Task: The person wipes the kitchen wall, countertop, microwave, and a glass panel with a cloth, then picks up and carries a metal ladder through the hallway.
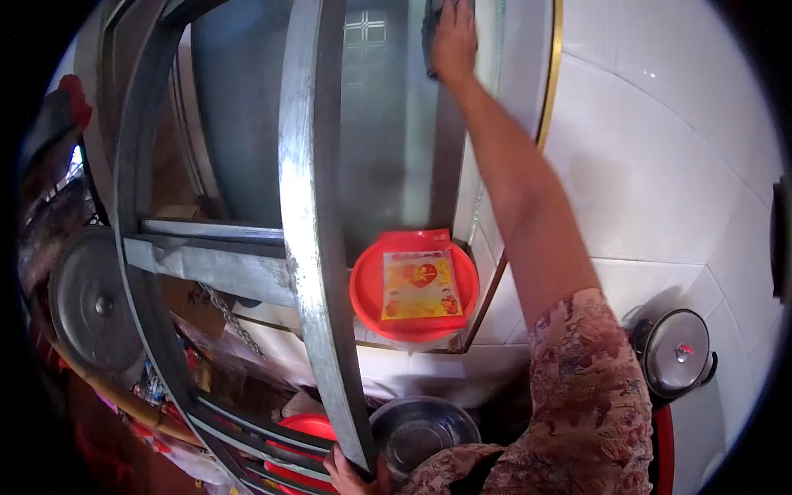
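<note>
My right hand (456, 41) is raised at the top, its fingers closed over a dark cloth (430, 37) pressed to the right side of the window frame. Low in the view, my left hand (355, 477) is wrapped round the rail of a metal ladder (307, 173), partly hidden by it. The ladder stands in front of the frosted window (388, 157). Below the window, a yellow and clear packet with a red heart (421, 279) lies on a round red lid or tray (363, 289) on the sill.
A metal basin (425, 429) and a red basin (309, 425) sit below the sill. At right stands a lidded pot (676, 353) by the white tiled wall (652, 157). A large round metal lid (95, 301) and a chain (235, 322) are at left.
</note>
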`<state>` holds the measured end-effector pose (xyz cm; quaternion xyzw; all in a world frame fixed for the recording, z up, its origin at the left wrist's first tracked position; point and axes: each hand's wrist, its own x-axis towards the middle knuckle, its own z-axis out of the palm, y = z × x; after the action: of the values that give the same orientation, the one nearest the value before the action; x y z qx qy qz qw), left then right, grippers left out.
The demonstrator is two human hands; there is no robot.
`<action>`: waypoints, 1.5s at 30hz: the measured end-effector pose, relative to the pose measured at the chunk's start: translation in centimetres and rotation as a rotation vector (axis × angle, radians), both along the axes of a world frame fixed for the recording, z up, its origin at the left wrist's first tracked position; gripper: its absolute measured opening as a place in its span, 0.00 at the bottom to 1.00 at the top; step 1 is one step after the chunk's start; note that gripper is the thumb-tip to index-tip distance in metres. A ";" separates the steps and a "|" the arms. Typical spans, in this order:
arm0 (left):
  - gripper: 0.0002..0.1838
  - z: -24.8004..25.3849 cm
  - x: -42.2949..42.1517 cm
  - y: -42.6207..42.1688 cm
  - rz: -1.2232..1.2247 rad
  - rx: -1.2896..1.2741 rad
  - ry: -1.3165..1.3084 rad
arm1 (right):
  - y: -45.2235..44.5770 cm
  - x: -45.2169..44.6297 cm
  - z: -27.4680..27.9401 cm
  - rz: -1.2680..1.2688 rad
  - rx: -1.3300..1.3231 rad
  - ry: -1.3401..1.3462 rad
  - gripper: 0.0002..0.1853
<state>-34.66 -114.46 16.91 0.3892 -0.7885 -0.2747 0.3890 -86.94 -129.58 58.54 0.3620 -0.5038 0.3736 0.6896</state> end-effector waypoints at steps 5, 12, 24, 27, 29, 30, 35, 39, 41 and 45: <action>0.37 0.3 0.0 0.7 0.064 0.041 0.001 | -0.9 1.8 -3.6 -0.170 0.245 0.044 0.25; 0.35 -1.8 0.0 1.1 0.147 0.003 0.073 | -3.7 3.4 -24.8 -0.079 1.005 0.305 0.26; 0.43 -3.7 0.7 0.0 0.055 -0.155 0.163 | -1.2 0.4 -10.3 -0.338 0.482 0.080 0.27; 0.40 -2.9 0.6 0.7 0.060 0.018 0.158 | -0.4 0.1 -6.7 -0.195 0.201 0.073 0.27; 0.45 -2.7 0.8 0.3 -0.031 -0.222 0.159 | -0.2 -0.3 -7.3 -0.258 0.145 0.116 0.27; 0.44 -2.5 0.7 0.3 -0.040 -0.232 0.159 | -0.1 -0.4 -8.4 -0.288 0.177 0.106 0.27; 0.42 0.0 0.2 0.0 -0.103 -0.270 0.161 | 0.4 -0.6 -20.4 -0.328 0.435 0.000 0.29; 0.43 0.2 0.2 0.2 -0.105 -0.217 0.153 | 3.2 1.4 -26.7 -0.400 0.816 -0.060 0.32; 0.43 0.0 0.5 0.1 -0.119 -0.154 0.158 | 3.5 1.5 -28.7 -0.419 0.911 -0.059 0.31; 0.44 0.3 0.4 -0.3 -0.116 -0.211 0.121 | 2.5 1.3 -28.3 -0.296 0.830 -0.083 0.31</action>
<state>-34.24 -114.79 17.21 0.2825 -0.8093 -0.2350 0.4582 -85.66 -127.11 30.25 0.5168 -0.6849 0.0509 0.5111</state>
